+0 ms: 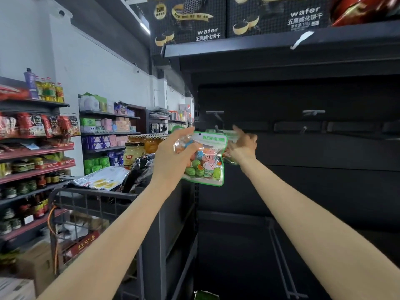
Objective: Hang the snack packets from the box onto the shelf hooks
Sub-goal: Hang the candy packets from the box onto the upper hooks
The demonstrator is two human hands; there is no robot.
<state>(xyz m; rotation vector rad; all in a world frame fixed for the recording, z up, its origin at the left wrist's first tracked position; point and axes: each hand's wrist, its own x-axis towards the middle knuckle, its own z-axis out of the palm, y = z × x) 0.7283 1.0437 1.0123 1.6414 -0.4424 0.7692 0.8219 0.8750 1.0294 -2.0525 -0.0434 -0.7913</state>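
Shop aisles fill the left of the view, stocked with jars, bottles and packets, while the dark shelf unit (303, 191) straight ahead is nearly bare, with boxes of wafers (188, 20) on its top board. Up at the hook rail, the left hand (173, 154) grips a green-edged snack packet (204, 159) by its left side, fingers curled round it, holding it just before the leftmost hook (216, 126). The right hand (242, 144) reaches in behind and to the right of that packet, seemingly pinching a second, half-hidden packet (229, 135) near the same hook, though the grip is hard to make out. Further right, another hook (304, 129) stands empty. I judge the task barely begun: no packet plainly hangs free yet. Another green packet corner (205, 295) shows at the bottom edge, suggesting more stock waits below; the box itself is not clearly visible.
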